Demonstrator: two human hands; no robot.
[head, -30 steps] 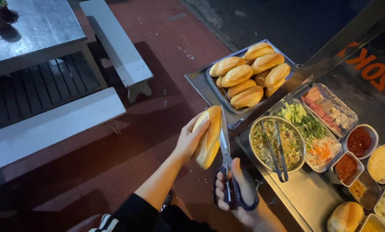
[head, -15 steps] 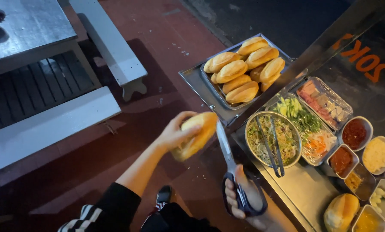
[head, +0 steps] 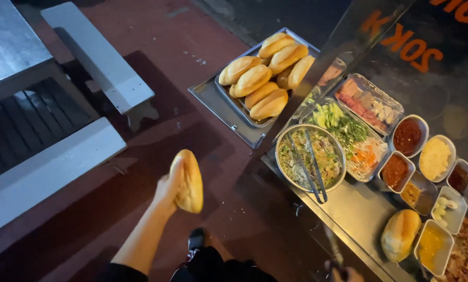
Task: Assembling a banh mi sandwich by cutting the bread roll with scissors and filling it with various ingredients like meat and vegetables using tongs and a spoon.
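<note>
My left hand (head: 168, 189) grips a golden bread roll (head: 189, 181) and holds it out over the red floor, away from the steel counter (head: 356, 209). Only the top of my right hand (head: 343, 273) shows at the bottom edge, closed on the scissors (head: 334, 250), whose blades point up over the counter's front. A steel tray (head: 228, 112) stacked with several more rolls sits at the counter's far end. Another roll (head: 400, 234) lies on the counter near small tubs.
A round bowl of shredded filling (head: 311, 157) holds tongs (head: 309, 167). Trays of greens, sliced meats and small tubs of sauces line the counter to the right. White benches (head: 51, 167) and a table stand at the left. My shoe (head: 196, 241) shows below.
My left hand swung the roll left and down, away from the scissors. My right hand dropped with the scissors toward the bottom edge. The view shifted to the right.
</note>
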